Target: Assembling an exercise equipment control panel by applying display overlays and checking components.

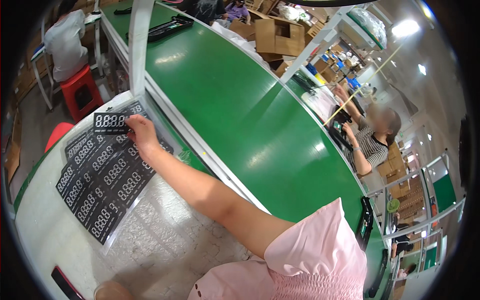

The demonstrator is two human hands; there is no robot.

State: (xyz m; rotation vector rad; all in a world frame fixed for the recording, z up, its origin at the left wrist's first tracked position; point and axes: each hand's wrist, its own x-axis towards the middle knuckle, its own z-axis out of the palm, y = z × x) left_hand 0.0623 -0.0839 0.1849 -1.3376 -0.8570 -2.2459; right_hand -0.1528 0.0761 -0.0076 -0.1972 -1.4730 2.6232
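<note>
My right hand [142, 134] reaches far to the left on an outstretched arm. Between its thumb and fingers it pinches the right end of a small black digit display panel [107, 123] with white segment digits. Below the panel, overlapping black sheets [102, 175] printed with rows of similar digits lie fanned out on the pale worktable [180, 220]. Clear plastic edges show around the sheets. My left hand does not show; a rounded tan shape [112, 291] at the lower edge cannot be made out.
A green conveyor belt [225, 100] with a metal rail runs beside the worktable, carrying black housings [170, 28]. A white post [140, 45] rises at the sheets' far end. A phone-like object [66, 283] lies near left. Across the belt, a person [367, 145] handles a black part.
</note>
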